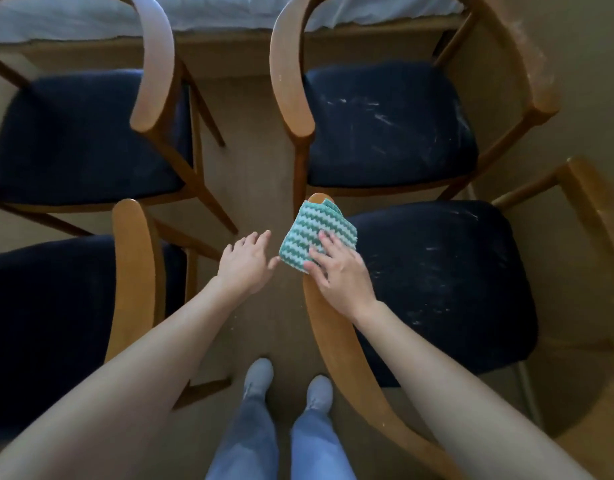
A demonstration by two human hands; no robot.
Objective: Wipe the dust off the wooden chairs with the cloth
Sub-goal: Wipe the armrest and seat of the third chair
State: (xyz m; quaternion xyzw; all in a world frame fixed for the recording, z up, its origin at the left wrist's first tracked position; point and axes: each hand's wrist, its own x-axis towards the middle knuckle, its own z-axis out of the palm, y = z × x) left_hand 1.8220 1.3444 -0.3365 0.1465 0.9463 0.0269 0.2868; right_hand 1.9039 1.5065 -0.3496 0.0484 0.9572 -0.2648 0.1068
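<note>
Right hand point(340, 271) pressing flat on the cloth point(309, 237), left hand point(246, 265) spread and holding nothing
We've got the cloth on the front tip of the near-right chair's rail point(336, 348), looks mid-wipe; next we'd probably drag it back along the curve with steady pressure

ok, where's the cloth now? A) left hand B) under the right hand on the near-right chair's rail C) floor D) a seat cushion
B: the right hand presses the cloth on the chair rail; the left hand holds nothing.
</note>
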